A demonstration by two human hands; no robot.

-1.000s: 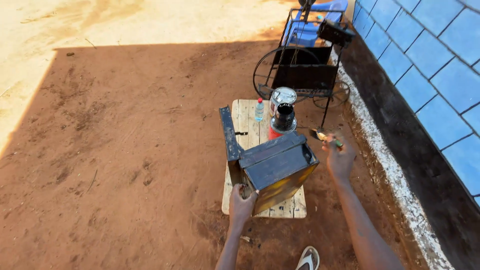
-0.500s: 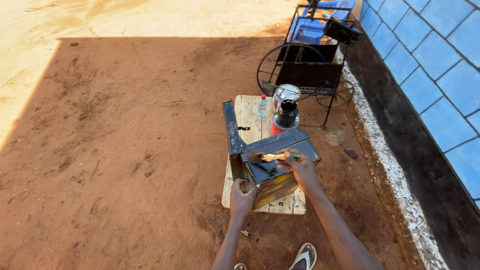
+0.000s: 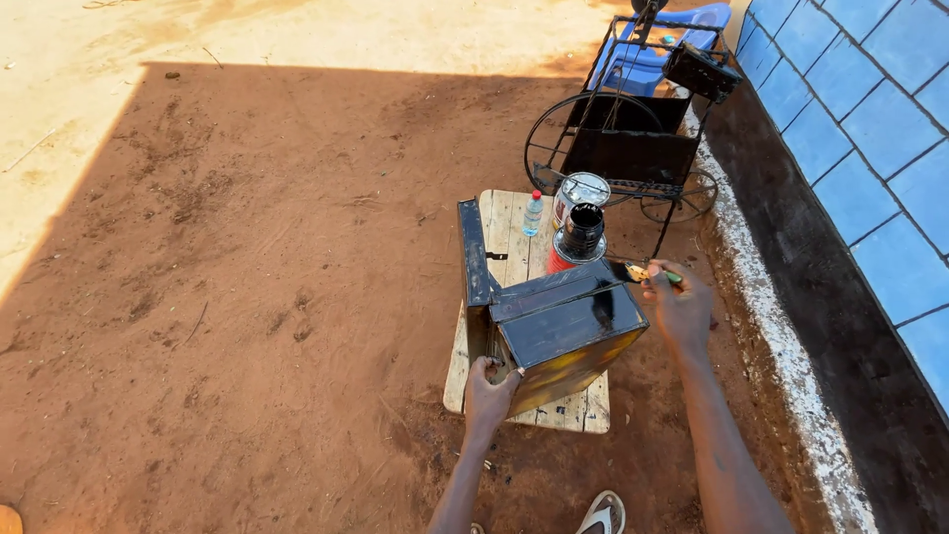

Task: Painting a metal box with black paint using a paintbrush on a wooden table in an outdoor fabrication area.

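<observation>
A metal box (image 3: pixel 559 331), freshly black on top and yellowish on its lower side, stands tilted on a low wooden pallet table (image 3: pixel 499 227). Its lid hangs open to the left. My left hand (image 3: pixel 489 391) grips the box's near lower corner. My right hand (image 3: pixel 677 307) holds a paintbrush (image 3: pixel 638 272) at the box's far right top edge. A red paint can with a black-smeared rim (image 3: pixel 576 237) stands just behind the box.
A small plastic bottle (image 3: pixel 533 213) and a can lid (image 3: pixel 581 188) sit on the pallet. Behind it stands a black metal cart with wheels (image 3: pixel 633 148). A blue tiled wall (image 3: pixel 860 129) runs along the right. A sandal (image 3: pixel 603 514) shows below, on red dirt.
My right hand went from beside the box to brushing across its top, then back to the box's right edge. My left hand stayed on the box corner.
</observation>
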